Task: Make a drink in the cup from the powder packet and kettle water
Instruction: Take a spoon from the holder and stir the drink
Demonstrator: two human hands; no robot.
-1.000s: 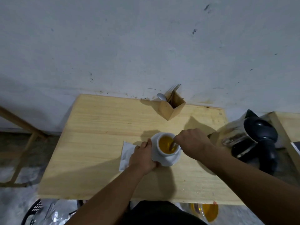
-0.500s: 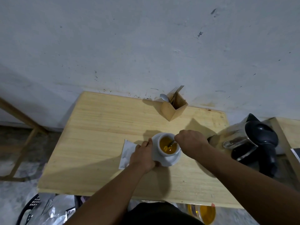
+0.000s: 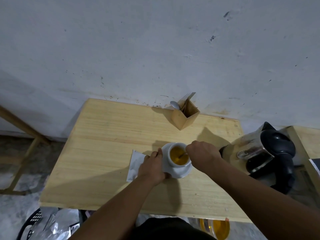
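A white cup (image 3: pixel 168 155) full of orange-yellow liquid stands on a white saucer (image 3: pixel 183 172) in the middle of the wooden table (image 3: pixel 107 139). My left hand (image 3: pixel 153 166) grips the saucer's left edge beside the cup. My right hand (image 3: pixel 201 153) is closed on a spoon (image 3: pixel 181 155) whose end dips into the liquid. A white powder packet (image 3: pixel 135 163) lies flat on the table, partly under my left hand. The steel kettle (image 3: pixel 256 153) with a black lid and handle stands at the table's right edge.
A wooden cutlery box (image 3: pixel 185 116) with a spoon and forks stands at the back by the wall. A second wooden surface (image 3: pixel 308 141) adjoins on the right. Below the front edge sit a yellow-filled container (image 3: pixel 216 227) and crumpled foil bags (image 3: pixel 57 224).
The spoon has shifted inside the cup as my right hand moves it around. My left hand stays on the saucer. The camera has tilted slightly.
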